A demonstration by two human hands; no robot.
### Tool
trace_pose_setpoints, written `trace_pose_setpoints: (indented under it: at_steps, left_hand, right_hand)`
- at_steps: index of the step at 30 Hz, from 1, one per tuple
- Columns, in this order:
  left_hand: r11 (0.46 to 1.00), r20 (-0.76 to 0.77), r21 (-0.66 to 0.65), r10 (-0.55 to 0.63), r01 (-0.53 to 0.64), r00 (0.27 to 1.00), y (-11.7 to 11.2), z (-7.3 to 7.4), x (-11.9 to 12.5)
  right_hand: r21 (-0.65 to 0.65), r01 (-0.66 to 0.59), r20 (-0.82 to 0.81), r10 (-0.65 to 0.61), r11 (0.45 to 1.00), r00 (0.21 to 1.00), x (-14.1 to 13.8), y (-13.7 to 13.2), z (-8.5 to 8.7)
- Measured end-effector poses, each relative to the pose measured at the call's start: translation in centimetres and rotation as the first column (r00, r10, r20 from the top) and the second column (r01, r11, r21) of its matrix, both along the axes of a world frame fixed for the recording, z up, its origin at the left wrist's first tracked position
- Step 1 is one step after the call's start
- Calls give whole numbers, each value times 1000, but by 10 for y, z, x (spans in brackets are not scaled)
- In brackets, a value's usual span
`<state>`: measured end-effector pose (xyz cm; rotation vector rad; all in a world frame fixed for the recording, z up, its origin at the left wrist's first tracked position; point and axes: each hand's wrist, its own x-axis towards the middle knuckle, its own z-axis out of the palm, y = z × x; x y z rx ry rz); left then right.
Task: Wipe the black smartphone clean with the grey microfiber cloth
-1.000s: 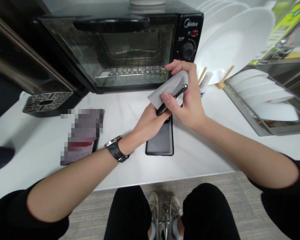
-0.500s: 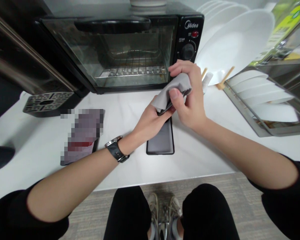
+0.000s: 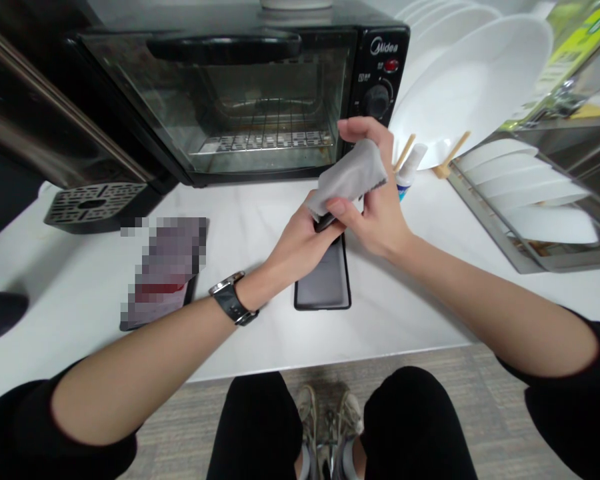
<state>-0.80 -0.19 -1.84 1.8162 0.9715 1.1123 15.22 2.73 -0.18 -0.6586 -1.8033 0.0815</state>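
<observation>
My left hand (image 3: pixel 297 250) grips a slim dark object (image 3: pixel 324 222), of which only a short end shows, and a black wristwatch (image 3: pixel 230 303) sits on that wrist. My right hand (image 3: pixel 367 200) pinches a grey microfibre cloth (image 3: pixel 351 175) over the object's far part, which the cloth hides. Directly below my hands, a black-framed phone (image 3: pixel 324 283) lies flat on the white counter (image 3: pixel 410 307), its upper end hidden by my left hand. Nothing shows whether the held object is a pen or something else.
A black Midea toaster oven (image 3: pixel 265 100) stands behind my hands. A small white spray bottle (image 3: pixel 407 172) stands just right of my right hand. Further right is a metal dish rack (image 3: pixel 525 200) holding white plates. A second phone (image 3: pixel 163 273), pixelated, lies on the left.
The cloth has shifted upward and opened out, now covering the slim object's far end. My right fingers have loosened slightly. My left hand has barely moved.
</observation>
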Motion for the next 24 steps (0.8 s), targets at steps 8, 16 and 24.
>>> trace_pose_setpoints:
  at_steps: [8,16,24]
  left_hand:
    - [995,-10,20,-99,100,995,-5,3,4]
    - [992,15,0,-128,128,992,-6,4,4]
    - [994,-50,27,-107,109,993,-6,3,0]
  right_hand:
    - [13,-72,13,72,997,997,-3,-2,-10]
    - [32,-84,-85,87,996,993,-8,-6,-7]
    - [280,-28,46,16,960,999,4,-15,13]
